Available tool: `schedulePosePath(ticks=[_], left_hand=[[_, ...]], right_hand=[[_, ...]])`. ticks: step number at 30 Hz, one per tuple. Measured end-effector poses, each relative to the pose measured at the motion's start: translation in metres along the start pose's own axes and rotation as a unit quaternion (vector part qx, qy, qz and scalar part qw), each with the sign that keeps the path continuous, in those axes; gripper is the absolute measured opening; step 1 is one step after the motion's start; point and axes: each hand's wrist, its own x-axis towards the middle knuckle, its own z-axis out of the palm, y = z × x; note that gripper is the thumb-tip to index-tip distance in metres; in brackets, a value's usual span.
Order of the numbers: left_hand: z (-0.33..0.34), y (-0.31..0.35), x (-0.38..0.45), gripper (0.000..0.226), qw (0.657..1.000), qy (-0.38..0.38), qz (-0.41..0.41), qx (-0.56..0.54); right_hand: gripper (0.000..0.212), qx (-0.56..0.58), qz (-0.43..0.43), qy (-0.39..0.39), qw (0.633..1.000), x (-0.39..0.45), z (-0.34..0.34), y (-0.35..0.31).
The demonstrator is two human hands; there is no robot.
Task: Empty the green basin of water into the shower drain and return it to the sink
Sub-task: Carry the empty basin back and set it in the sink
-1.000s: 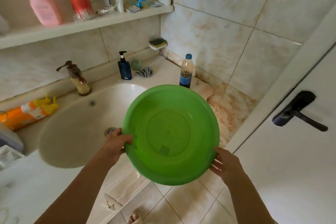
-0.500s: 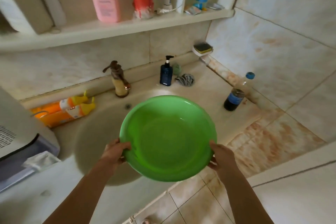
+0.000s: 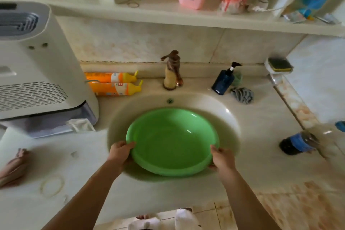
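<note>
The round green basin [image 3: 171, 140] is down inside the cream sink bowl [image 3: 220, 114], tilted a little toward me, and I see no water in it. My left hand [image 3: 120, 152] grips its near left rim, thumb over the edge. On the near right rim my right hand [image 3: 222, 158] holds it the same way. The sink's drain is hidden under the basin. A bronze tap [image 3: 171, 70] stands behind the bowl.
A white appliance [image 3: 37, 73] fills the counter's left. Two orange bottles [image 3: 113, 84] lie by the tap. A blue pump bottle [image 3: 223, 80] and grey scrubber [image 3: 242, 95] sit at back right, a dark drink bottle [image 3: 298, 143] farther right. A shelf [image 3: 168, 15] with toiletries hangs overhead.
Both hands carried the basin from beside the counter to over the sink and lowered it into the bowl. The view swung left to face the sink.
</note>
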Motion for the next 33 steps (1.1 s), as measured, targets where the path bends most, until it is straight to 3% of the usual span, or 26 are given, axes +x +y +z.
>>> schedulePosePath(ticks=[5, 9, 17, 25, 33], left_hand=[[0.015, 0.006, -0.007, 0.007, 0.999, 0.033, 0.021, 0.001], [0.020, -0.005, -0.004, 0.014, 0.995, 0.098, 0.007, 0.023], [0.042, -0.008, -0.008, 0.040, 0.958, 0.201, 0.051, 0.197], [0.054, -0.006, -0.013, 0.040, 0.948, 0.207, 0.063, 0.235], [0.051, -0.008, -0.014, 0.039, 0.948, 0.193, 0.064, 0.244]], right_hand=[[0.008, 0.002, 0.051, -0.058, 0.997, 0.032, -0.011, -0.001], [0.017, -0.052, 0.046, -0.127, 0.989, 0.061, -0.008, -0.013], [0.062, -0.212, -0.032, -0.072, 0.974, 0.063, 0.017, -0.026], [0.039, -0.184, -0.058, -0.045, 0.980, 0.063, 0.015, -0.016], [0.051, -0.188, -0.063, -0.048, 0.979, 0.054, 0.007, -0.020]])
